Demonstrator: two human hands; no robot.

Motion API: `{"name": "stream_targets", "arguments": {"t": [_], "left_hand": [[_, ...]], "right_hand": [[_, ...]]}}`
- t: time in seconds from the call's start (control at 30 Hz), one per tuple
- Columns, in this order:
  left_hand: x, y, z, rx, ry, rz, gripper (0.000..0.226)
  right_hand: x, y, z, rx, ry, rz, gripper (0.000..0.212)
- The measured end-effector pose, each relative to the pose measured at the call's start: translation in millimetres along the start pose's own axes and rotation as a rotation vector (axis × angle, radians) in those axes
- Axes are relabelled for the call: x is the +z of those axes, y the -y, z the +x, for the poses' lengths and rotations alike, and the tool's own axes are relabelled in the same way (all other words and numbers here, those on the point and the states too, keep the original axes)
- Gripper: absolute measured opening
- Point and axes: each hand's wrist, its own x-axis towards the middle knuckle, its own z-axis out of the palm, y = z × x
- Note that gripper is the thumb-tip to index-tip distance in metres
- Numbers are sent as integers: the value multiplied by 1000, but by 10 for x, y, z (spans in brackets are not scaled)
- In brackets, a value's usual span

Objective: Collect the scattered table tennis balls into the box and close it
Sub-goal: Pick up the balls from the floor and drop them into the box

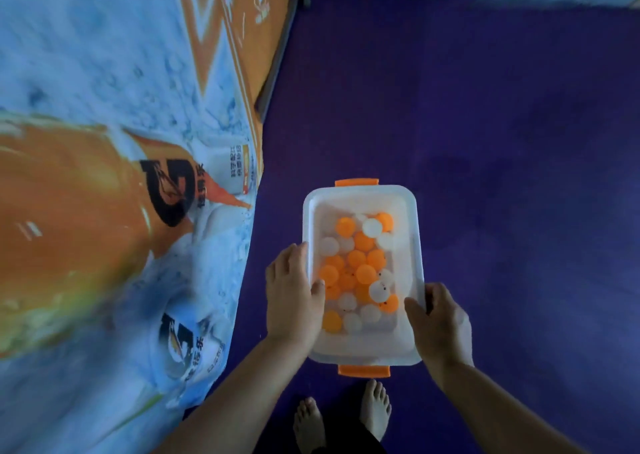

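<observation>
With thumb hooked over the left long rim and fingers down the outer wall, left hand [292, 298] clamped on the translucent white rectangular plastic box [363, 344]. Right hand [440, 318] wrapped likewise around the right long rim near the closer corner, thumb resting on the inner edge. Held between both hands above the dark purple floor [502, 124], lidless, long axis running away from the body. Inside, a loose heap of orange and white table tennis balls [360, 270], mostly piled toward the middle and the nearer end, some white ones speckled with dark spots. Flat orange plastic latch tabs at both short ends: far tab [356, 182] and near tab [363, 370]. Below the near tab, two bare feet [343, 415] planted on the floor. Off to the left, a large blue-and-orange printed banner panel [104, 176] showing sports-drink bottles, its edge just beside the left hand. Whole view slightly blurred.
</observation>
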Motion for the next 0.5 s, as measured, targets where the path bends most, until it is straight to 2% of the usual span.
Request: {"name": "stream_targets", "arguments": {"t": [0.1,0.33,0.5], "left_hand": [[-500,-391,-154,-84,74,-32,64],[-1202,-1215,-625,-42,243,-41,68],[-1237,-1784,-1046,61,325,-13,40]], "right_hand": [[-443,220,-383,-21,-41,-6,8],[-1317,414,-1202,10,-137,84,10],[-1918,193,-1615,54,-208,132,9]]}}
